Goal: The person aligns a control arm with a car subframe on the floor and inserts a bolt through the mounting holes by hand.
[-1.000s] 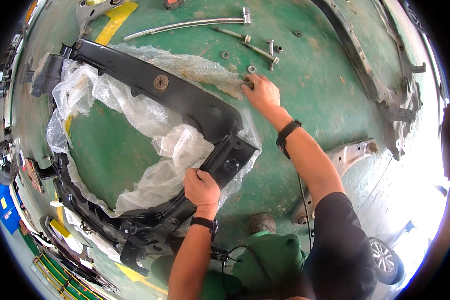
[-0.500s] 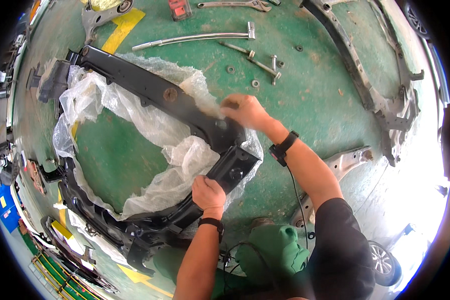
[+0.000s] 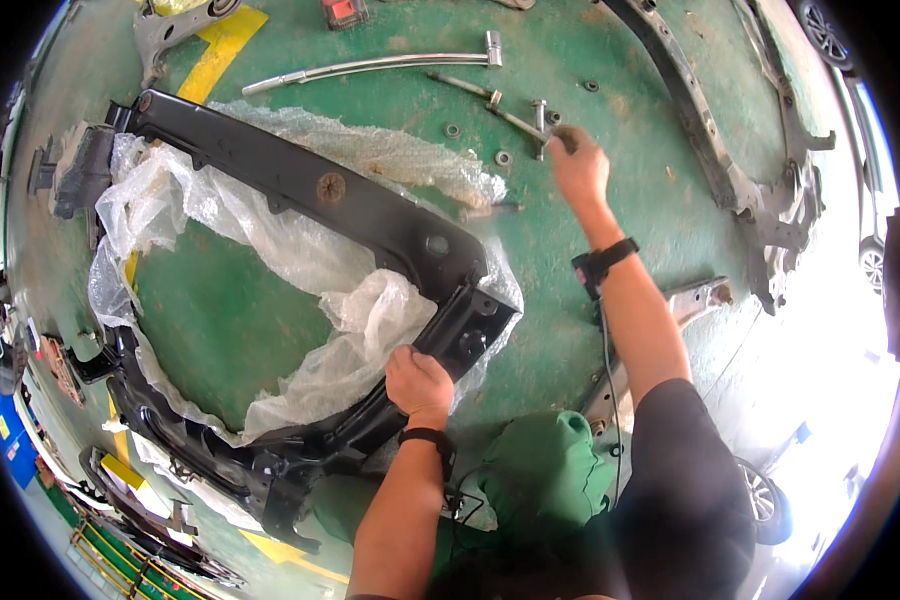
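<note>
A large black metal subframe [image 3: 270,160], curved round like a horseshoe, lies on crumpled clear bubble wrap [image 3: 370,310]. My left hand [image 3: 418,384] is closed over the inner edge of its near right arm. Beyond the frame, my right hand [image 3: 581,170] reaches over the floor with its fingers curled downward. The fingertips are at the head of a long bolt [image 3: 518,124] and partly blurred; whether they grip it cannot be seen. Another long bolt [image 3: 460,84] and a shorter upright-looking bolt [image 3: 540,118] lie beside it. Several nuts [image 3: 502,158] are scattered nearby.
A chrome breaker bar [image 3: 370,68] and a red tool [image 3: 342,12] lie at the back. A rusty used frame [image 3: 700,130] stretches along the right. A grey control arm [image 3: 685,305] rests beside my right forearm, where a cable [image 3: 610,390] hangs from the wristband.
My right hand has left the frame's right corner and moved right and away to the bolts. The bubble wrap there now lies flatter. My left hand keeps its hold.
</note>
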The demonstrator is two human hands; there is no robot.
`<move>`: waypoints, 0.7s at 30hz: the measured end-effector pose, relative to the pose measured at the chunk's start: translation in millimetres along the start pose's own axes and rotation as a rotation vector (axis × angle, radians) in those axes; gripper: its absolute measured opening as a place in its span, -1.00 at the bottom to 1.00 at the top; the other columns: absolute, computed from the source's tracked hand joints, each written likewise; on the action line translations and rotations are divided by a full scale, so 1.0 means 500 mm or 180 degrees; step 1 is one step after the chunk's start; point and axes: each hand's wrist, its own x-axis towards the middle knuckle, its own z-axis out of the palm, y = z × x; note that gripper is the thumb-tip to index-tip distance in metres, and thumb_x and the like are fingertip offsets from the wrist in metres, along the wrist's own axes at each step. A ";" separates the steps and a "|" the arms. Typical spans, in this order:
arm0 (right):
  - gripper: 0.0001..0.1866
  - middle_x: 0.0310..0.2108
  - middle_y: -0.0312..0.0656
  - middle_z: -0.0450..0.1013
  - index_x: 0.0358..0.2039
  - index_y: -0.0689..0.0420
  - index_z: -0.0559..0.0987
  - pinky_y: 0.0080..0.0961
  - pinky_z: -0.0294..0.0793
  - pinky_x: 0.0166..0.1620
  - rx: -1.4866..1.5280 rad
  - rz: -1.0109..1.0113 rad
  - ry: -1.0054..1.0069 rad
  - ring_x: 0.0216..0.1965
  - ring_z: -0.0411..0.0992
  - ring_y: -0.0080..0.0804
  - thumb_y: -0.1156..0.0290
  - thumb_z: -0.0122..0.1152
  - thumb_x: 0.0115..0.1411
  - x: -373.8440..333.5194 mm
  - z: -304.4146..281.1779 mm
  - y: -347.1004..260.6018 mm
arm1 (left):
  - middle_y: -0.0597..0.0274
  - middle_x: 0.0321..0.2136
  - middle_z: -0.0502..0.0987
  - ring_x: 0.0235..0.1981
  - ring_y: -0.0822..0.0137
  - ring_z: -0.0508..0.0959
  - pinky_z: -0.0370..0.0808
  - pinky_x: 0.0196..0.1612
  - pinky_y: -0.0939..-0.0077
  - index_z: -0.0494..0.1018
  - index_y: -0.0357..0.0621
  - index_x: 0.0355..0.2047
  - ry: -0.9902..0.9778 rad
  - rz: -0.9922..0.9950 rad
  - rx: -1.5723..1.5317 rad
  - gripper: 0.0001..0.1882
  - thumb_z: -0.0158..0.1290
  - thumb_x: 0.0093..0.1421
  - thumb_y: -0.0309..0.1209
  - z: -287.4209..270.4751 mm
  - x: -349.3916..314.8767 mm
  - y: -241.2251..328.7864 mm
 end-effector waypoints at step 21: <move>-0.76 -0.13 -0.01 0.51 -0.15 0.11 0.56 -0.10 0.47 0.02 -0.1583 -0.1256 -0.0759 -0.03 0.45 0.01 0.37 0.11 0.17 0.084 0.094 -0.062 | 0.01 -0.40 0.46 -0.31 -0.12 0.45 0.39 -0.26 0.02 0.35 -0.16 -0.37 -0.0164 0.0025 -0.0039 -0.83 -0.17 0.21 -0.33 -0.014 0.006 0.005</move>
